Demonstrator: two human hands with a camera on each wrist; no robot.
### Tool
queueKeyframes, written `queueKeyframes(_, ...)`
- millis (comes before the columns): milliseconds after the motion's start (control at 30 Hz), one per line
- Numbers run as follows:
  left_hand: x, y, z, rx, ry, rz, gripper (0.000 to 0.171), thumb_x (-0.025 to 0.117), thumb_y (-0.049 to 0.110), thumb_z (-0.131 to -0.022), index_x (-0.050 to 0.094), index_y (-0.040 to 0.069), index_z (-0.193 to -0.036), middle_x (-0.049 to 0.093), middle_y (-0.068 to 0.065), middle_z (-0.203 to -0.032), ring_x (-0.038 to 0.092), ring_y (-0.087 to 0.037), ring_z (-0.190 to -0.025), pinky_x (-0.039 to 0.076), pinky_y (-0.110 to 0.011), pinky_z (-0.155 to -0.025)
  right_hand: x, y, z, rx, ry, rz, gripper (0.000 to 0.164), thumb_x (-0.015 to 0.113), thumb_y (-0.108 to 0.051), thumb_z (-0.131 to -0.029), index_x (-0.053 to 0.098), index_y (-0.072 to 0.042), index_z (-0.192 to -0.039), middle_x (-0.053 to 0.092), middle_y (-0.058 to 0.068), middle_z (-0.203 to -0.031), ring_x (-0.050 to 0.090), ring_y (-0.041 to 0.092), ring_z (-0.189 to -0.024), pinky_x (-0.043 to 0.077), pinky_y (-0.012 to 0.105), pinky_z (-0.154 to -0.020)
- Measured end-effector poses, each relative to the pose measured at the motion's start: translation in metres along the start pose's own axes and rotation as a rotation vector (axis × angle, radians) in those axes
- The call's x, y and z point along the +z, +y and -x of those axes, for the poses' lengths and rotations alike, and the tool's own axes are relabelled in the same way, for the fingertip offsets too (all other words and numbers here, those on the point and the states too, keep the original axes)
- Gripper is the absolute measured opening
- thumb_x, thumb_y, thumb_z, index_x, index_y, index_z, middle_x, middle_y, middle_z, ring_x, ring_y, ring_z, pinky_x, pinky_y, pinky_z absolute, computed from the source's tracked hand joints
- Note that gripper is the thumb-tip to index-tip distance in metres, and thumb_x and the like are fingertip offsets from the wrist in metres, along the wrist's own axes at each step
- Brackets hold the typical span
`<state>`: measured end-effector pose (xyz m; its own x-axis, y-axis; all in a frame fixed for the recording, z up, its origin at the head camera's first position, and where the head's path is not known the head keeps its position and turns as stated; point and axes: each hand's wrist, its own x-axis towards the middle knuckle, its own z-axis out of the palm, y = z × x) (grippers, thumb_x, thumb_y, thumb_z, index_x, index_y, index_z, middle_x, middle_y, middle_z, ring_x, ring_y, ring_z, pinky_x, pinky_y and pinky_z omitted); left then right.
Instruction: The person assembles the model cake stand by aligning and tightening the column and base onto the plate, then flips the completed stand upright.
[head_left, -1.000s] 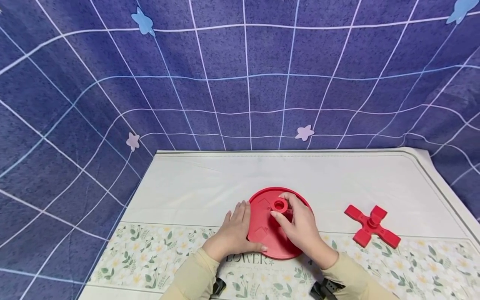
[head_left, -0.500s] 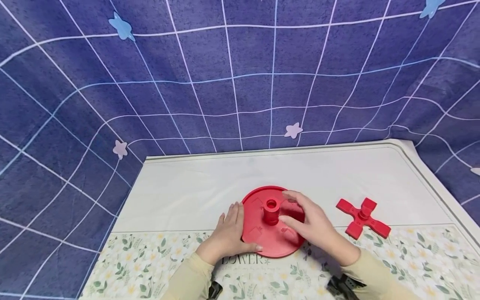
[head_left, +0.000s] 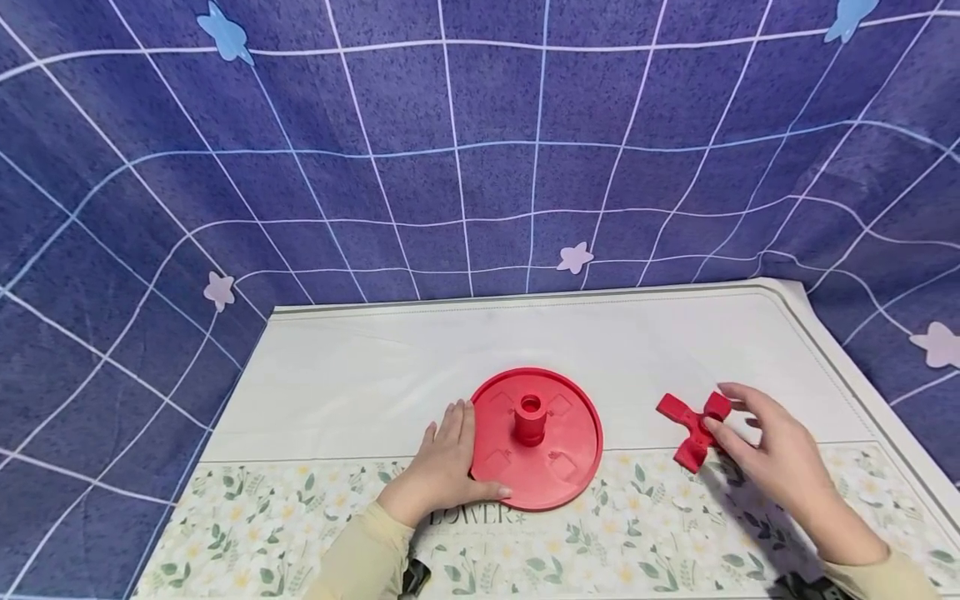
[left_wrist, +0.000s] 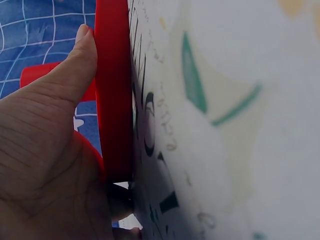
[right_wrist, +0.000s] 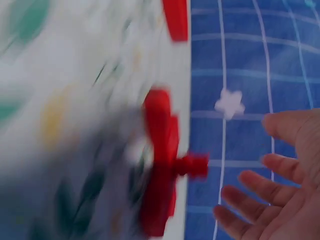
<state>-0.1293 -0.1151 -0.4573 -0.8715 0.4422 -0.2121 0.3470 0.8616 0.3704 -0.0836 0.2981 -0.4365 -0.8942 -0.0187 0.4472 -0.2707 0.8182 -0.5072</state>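
Note:
A red round plate [head_left: 566, 488] with a raised rim lies on the table, and a hollow red post [head_left: 530, 423] stands upright at its middle. My left hand [head_left: 438, 467] rests against the plate's left edge, fingers straight along the rim and thumb over its front part; the left wrist view shows the thumb [left_wrist: 80, 62] on the rim. To the right lies a red four-armed cross piece [head_left: 692, 448] with a short central peg [right_wrist: 195, 165]. My right hand [head_left: 780, 454] hovers over it, partly hiding it. In the right wrist view its fingers are loosely spread beside the peg.
The table has a white cover [head_left: 360, 358] with a flower-printed band [head_left: 300, 517] across the front. A dark blue curtain [head_left: 420, 183] with a grid pattern and stars hangs behind and to the sides of the table.
My right hand has let go of the post and moved right to above the cross piece. My left hand stays against the plate. The head view has shifted slightly.

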Motion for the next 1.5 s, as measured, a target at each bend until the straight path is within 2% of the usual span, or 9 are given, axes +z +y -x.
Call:
queueKeyframes(200, -0.005, -0.001, 0.003, -0.008, 0.006, 0.001, 0.127, 0.068, 0.072, -0.073, 0.009, -0.007, -0.153, 0.009, -0.025, -0.16, 0.007, -0.038, -0.147, 0.012, -0.057, -0.116, -0.009, 0.03, 0.014, 0.141, -0.236, 0.096, 0.054, 0.082, -0.023, -0.079, 0.059, 0.002, -0.122, 0.065, 0.022, -0.107, 0.067, 0.033, -0.08, 0.053, 0.047, -0.064)
queueKeyframes(367, -0.006, -0.001, 0.004, -0.015, 0.009, 0.007, 0.126, 0.07, 0.07, -0.073, 0.01, -0.008, -0.153, 0.009, -0.025, -0.159, 0.006, -0.038, -0.147, 0.012, -0.057, -0.116, -0.008, 0.042, 0.013, 0.198, -0.397, 0.168, 0.052, 0.085, -0.028, -0.073, 0.065, 0.002, -0.111, 0.065, 0.004, -0.081, 0.057, 0.015, -0.066, 0.045, 0.037, -0.056)
queueKeyframes(467, -0.006, -0.001, 0.004, -0.021, 0.0, 0.014, 0.126, 0.07, 0.069, -0.073, 0.009, -0.007, -0.153, 0.008, -0.024, -0.16, 0.005, -0.037, -0.148, 0.01, -0.057, -0.116, -0.007, 0.044, 0.011, 0.23, -0.442, 0.207, 0.041, 0.085, -0.027, -0.072, 0.068, -0.001, -0.099, 0.06, -0.003, -0.072, 0.05, 0.012, -0.061, 0.038, 0.032, -0.053)
queueKeyframes(600, -0.006, -0.001, 0.005, -0.019, 0.002, 0.014, 0.126, 0.071, 0.068, -0.073, 0.009, -0.007, -0.153, 0.008, -0.024, -0.16, 0.005, -0.037, -0.148, 0.01, -0.057, -0.116, -0.007, 0.046, 0.009, 0.261, -0.462, 0.218, 0.03, 0.083, -0.022, -0.074, 0.069, -0.003, -0.092, 0.06, -0.003, -0.071, 0.052, 0.01, -0.061, 0.04, 0.033, -0.052)
queueKeyframes(767, -0.006, -0.001, 0.007, 0.004, 0.021, 0.01, 0.126, 0.071, 0.069, -0.073, 0.011, -0.009, -0.152, 0.011, -0.027, -0.158, 0.009, -0.04, -0.147, 0.012, -0.059, -0.115, -0.011, 0.042, 0.01, 0.268, -0.422, 0.189, 0.028, 0.079, -0.02, -0.077, 0.067, -0.002, -0.095, 0.064, -0.002, -0.073, 0.059, 0.013, -0.062, 0.044, 0.036, -0.054)
queueKeyframes(933, -0.006, 0.0, 0.008, 0.011, 0.021, 0.009, 0.126, 0.069, 0.07, -0.073, 0.011, -0.01, -0.152, 0.011, -0.028, -0.158, 0.01, -0.04, -0.146, 0.013, -0.059, -0.114, -0.016, 0.032, 0.013, 0.242, -0.271, 0.106, 0.03, 0.077, -0.017, -0.08, 0.063, -0.001, -0.1, 0.07, 0.006, -0.08, 0.065, 0.015, -0.063, 0.046, 0.03, -0.053)
queueKeyframes(1133, -0.005, 0.0, 0.006, 0.01, 0.02, 0.022, 0.126, 0.069, 0.07, -0.073, 0.011, -0.009, -0.152, 0.01, -0.027, -0.159, 0.009, -0.04, -0.147, 0.012, -0.059, -0.115, -0.018, 0.019, 0.003, 0.204, -0.129, -0.01, 0.031, 0.078, -0.014, -0.081, 0.063, -0.001, -0.105, 0.072, 0.013, -0.089, 0.06, -0.004, -0.067, 0.047, 0.019, -0.053)
queueKeyframes(1367, -0.005, 0.003, 0.008, 0.005, 0.002, 0.04, 0.125, 0.07, 0.067, -0.074, 0.01, -0.009, -0.152, 0.008, -0.026, -0.159, 0.007, -0.04, -0.147, 0.01, -0.059, -0.115, -0.009, 0.001, -0.011, 0.105, -0.002, -0.19, 0.032, 0.076, -0.006, -0.084, 0.059, -0.003, -0.111, 0.065, -0.021, -0.093, 0.056, -0.015, -0.081, 0.045, 0.007, -0.065)
queueKeyframes(1500, -0.004, 0.002, 0.007, 0.006, 0.01, 0.038, 0.125, 0.07, 0.068, -0.074, 0.009, -0.008, -0.152, 0.008, -0.026, -0.159, 0.007, -0.04, -0.147, 0.011, -0.059, -0.115, 0.001, -0.012, -0.02, 0.023, 0.049, -0.263, 0.036, 0.074, 0.002, -0.083, 0.059, -0.002, -0.116, 0.065, -0.02, -0.095, 0.058, -0.012, -0.085, 0.044, 0.006, -0.074)
